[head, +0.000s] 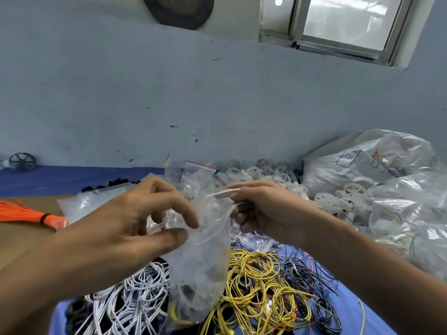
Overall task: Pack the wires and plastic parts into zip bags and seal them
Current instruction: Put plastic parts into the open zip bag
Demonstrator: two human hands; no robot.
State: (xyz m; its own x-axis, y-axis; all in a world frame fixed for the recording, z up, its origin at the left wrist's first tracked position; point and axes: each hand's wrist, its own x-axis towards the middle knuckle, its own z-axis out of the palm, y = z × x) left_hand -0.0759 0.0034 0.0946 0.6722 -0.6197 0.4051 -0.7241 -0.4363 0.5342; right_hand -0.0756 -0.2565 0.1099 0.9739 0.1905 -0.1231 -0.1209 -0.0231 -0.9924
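1. Head view, the hands: the left hand (145,213) comes in from 8 o'clock, fingers curled, thumb and forefinger pinching the left edge of a clear zip bag (200,262). The right hand (261,206) comes in from 4 o'clock and pinches the right end of the bag's mouth strip, its other fingers curled beneath.
2. Head view, the bag: it hangs between both hands, just below the picture's centre, lifted off the surface. Pale parts show dimly through its lower half; what they are cannot be told.
3. Head view, the wires: below the bag, white wires (130,298) lie in a tangle at 7 o'clock, yellow wires (261,286) at 5 o'clock, and black wires (307,269) just beyond the yellow, all on a blue cloth (350,308).
4. Head view, the parts: white plastic wheels (266,172) are heaped against the wall at 2 o'clock of the bag, with spare zip bags (191,170), red-striped, at 12 o'clock.
5. Head view, the rest: large clear sacks (387,180) fill 3 o'clock; an orange wire bundle (26,212) lies at 9 o'clock.
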